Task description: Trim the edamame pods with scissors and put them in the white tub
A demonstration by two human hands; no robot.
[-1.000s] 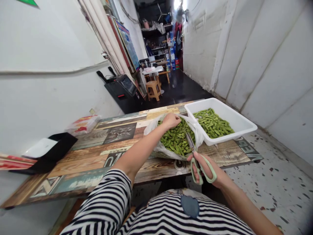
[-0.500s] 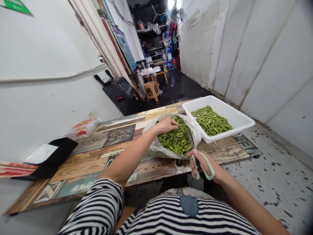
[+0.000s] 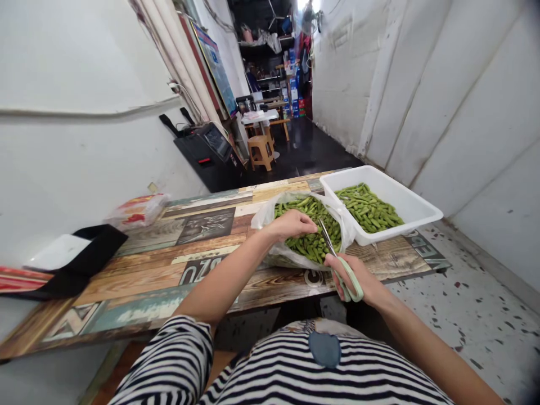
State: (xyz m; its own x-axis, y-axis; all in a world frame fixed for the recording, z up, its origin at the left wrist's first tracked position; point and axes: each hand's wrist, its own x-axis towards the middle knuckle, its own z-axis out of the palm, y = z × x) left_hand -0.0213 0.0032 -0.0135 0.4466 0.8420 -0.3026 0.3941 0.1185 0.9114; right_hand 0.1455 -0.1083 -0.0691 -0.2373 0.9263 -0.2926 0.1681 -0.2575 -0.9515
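A clear plastic bag (image 3: 262,217) full of green pods (image 3: 314,247) lies open on the wood-patterned table. Above the pods my left hand (image 3: 295,224) is closed in a pinch; what it holds is too small to make out. My right hand (image 3: 352,275) grips the pale green handles of scissors (image 3: 327,239), whose blades point up over the bag with their tips close to my left fingertips. Beside the bag on the right stands a white tray (image 3: 415,209) with more green pods (image 3: 369,208) in it.
On the table's left part lie a red and white plastic package (image 3: 139,211) and a black holder (image 3: 99,247) with a white item. A black machine (image 3: 208,154) stands behind the table. Farther back are a brown stool (image 3: 260,153) and a small white table (image 3: 260,117).
My left hand has moved right and slightly down, toward the scissors. The scissors have come up, so their blades show more clearly, near my left fingers. The view has shifted slightly.
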